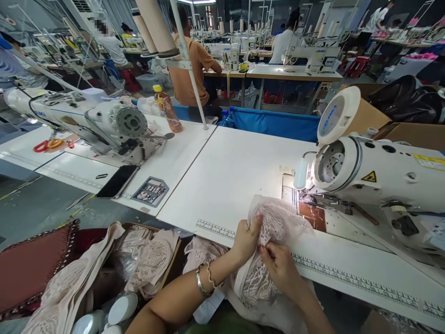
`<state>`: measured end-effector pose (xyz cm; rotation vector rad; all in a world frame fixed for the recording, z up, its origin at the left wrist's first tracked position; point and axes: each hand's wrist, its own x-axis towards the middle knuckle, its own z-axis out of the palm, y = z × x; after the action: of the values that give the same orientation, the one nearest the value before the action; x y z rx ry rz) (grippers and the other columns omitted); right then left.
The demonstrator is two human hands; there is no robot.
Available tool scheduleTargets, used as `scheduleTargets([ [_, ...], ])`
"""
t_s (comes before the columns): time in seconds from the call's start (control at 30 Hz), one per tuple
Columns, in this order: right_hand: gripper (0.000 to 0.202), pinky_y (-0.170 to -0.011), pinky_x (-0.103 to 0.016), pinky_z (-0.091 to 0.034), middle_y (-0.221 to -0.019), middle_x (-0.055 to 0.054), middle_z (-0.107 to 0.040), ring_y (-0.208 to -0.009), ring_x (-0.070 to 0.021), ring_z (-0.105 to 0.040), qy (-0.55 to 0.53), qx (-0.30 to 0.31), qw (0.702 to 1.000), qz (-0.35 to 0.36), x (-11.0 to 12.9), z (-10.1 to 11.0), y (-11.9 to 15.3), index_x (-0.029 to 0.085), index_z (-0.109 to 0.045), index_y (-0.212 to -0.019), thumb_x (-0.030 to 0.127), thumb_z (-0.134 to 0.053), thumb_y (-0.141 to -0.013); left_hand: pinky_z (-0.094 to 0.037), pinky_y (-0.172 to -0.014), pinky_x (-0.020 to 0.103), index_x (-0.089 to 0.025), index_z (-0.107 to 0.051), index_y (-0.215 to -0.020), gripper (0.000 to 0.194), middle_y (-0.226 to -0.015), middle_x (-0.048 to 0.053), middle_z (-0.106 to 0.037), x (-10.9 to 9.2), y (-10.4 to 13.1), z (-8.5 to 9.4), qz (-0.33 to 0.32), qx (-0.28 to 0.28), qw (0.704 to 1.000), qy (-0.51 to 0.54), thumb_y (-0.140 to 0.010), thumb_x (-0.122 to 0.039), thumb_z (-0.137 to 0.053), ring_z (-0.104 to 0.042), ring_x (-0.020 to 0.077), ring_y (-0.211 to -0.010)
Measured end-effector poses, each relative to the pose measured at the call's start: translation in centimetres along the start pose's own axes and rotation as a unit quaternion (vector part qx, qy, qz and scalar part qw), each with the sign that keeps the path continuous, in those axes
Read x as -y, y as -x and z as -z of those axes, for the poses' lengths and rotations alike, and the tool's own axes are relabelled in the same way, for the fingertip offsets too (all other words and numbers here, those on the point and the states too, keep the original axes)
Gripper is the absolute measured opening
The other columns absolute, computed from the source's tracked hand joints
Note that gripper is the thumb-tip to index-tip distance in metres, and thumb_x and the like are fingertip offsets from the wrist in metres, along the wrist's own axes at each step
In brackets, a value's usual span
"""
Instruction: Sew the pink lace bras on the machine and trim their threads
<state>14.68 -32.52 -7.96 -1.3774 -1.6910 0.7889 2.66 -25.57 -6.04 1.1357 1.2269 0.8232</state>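
Note:
Pale pink lace fabric (255,278) lies partly on the table's front edge and hangs down over the lap. My left hand (246,239), with bracelets on its wrist, pinches the lace near the edge. Just to its right and lower, my right hand (281,263) grips the same fabric between thumb and fingers. The fabric's sheer far part rests on the white table (236,171), left of the needle area of a white sewing machine (392,167), whose lamp is lit.
Another sewing machine (104,120), a bottle (168,109), a black phone (117,181) and orange-handled scissors (48,144) are at the left. A box of lace pieces (153,260) stands below the table's edge. Other people sit at machines behind.

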Motion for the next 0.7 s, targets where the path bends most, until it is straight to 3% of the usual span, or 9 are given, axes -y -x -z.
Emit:
scheduleTargets([
  [0.17, 0.045, -0.046, -0.027, -0.023, -0.053, 0.007, -0.023, -0.045, -0.0106, -0.027, -0.006, -0.025, 0.997, -0.071, 0.5, 1.8, 2.0, 0.025, -0.028, -0.062, 0.046, -0.044, -0.099, -0.023, -0.050, 0.026, -0.022, -0.033, -0.051, 0.069, -0.050, -0.004, -0.028, -0.7, 0.5, 1.6, -0.046, 0.021, 0.998, -0.038, -0.077, -0.083, -0.050, -0.028, 0.0091, -0.053],
  [0.23, 0.049, -0.046, -0.027, -0.023, -0.054, 0.007, -0.021, -0.046, -0.0105, -0.025, -0.015, -0.037, 0.994, -0.098, 0.6, 2.0, 2.4, 0.025, -0.026, -0.061, 0.052, -0.045, -0.098, -0.034, -0.052, 0.026, -0.018, -0.045, -0.056, 0.064, -0.053, -0.002, -0.040, -1.3, 0.0, 1.9, -0.032, 0.079, 0.996, 0.020, -0.076, -0.077, -0.060, -0.040, 0.0106, -0.053],
  [0.3, 0.052, -0.046, -0.026, -0.026, -0.053, 0.006, -0.023, -0.047, -0.0111, -0.028, -0.020, -0.032, 0.992, -0.123, 0.6, 2.1, 2.4, 0.025, -0.027, -0.060, 0.058, -0.045, -0.096, -0.048, -0.060, 0.029, -0.014, -0.060, -0.077, 0.054, -0.067, 0.003, -0.059, -2.4, -1.3, 1.9, -0.018, 0.166, 0.979, 0.114, -0.072, -0.066, -0.074, -0.056, 0.0162, -0.062],
  [0.37, 0.054, -0.046, -0.026, -0.028, -0.052, 0.006, -0.026, -0.046, -0.0118, -0.032, -0.004, -0.028, 0.989, -0.146, 0.7, 2.3, 2.4, 0.025, -0.031, -0.059, 0.062, -0.045, -0.096, -0.057, -0.070, 0.036, -0.015, -0.064, -0.100, 0.050, -0.087, 0.008, -0.069, -3.6, -3.4, 2.2, -0.033, 0.216, 0.959, 0.178, -0.070, -0.049, -0.084, -0.065, 0.0217, -0.075],
  [0.43, 0.051, -0.046, -0.025, -0.030, -0.052, 0.006, -0.031, -0.045, -0.0125, -0.037, 0.036, -0.033, 0.987, -0.151, 0.7, 2.8, 2.4, 0.024, -0.038, -0.062, 0.062, -0.045, -0.096, -0.060, -0.075, 0.038, -0.017, -0.061, -0.113, 0.045, -0.097, 0.009, -0.071, -4.7, -6.0, 2.9, -0.065, 0.177, 0.973, 0.136, -0.076, -0.032, -0.080, -0.068, 0.0227, -0.083],
  [0.53, 0.037, -0.047, -0.023, -0.036, -0.053, 0.004, -0.045, -0.046, -0.0152, -0.047, 0.133, -0.045, 0.980, -0.140, 0.3, 4.3, 2.8, 0.024, -0.047, -0.071, 0.050, -0.042, -0.097, -0.062, -0.078, 0.041, -0.015, -0.056, -0.124, 0.043, -0.098, 0.009, -0.071, -5.2, -9.6, 4.7, -0.076, 0.034, 0.996, -0.015, -0.083, -0.015, -0.066, -0.070, 0.0236, -0.089],
  [0.63, 0.025, -0.050, -0.025, -0.041, -0.057, -0.002, -0.059, -0.050, -0.0201, -0.059, 0.230, -0.005, 0.961, -0.157, -0.1, 5.9, 2.9, 0.023, -0.056, -0.080, 0.029, -0.036, -0.094, -0.055, -0.096, 0.054, -0.014, -0.047, -0.134, 0.055, -0.121, 0.016, -0.064, -4.3, -11.0, 5.9, -0.089, -0.074, 0.990, -0.084, -0.082, -0.004, -0.061, -0.065, 0.0290, -0.111],
  [0.7, 0.027, -0.050, -0.025, -0.040, -0.062, -0.005, -0.065, -0.055, -0.0228, -0.064, 0.269, 0.042, 0.946, -0.177, 0.1, 7.0, 2.4, 0.022, -0.062, -0.088, 0.019, -0.035, -0.090, -0.047, -0.106, 0.060, -0.014, -0.049, -0.133, 0.049, -0.134, 0.019, -0.056, -3.3, -10.6, 5.4, -0.198, -0.085, 0.960, -0.178, -0.086, -0.002, -0.055, -0.056, 0.0313, -0.125],
])
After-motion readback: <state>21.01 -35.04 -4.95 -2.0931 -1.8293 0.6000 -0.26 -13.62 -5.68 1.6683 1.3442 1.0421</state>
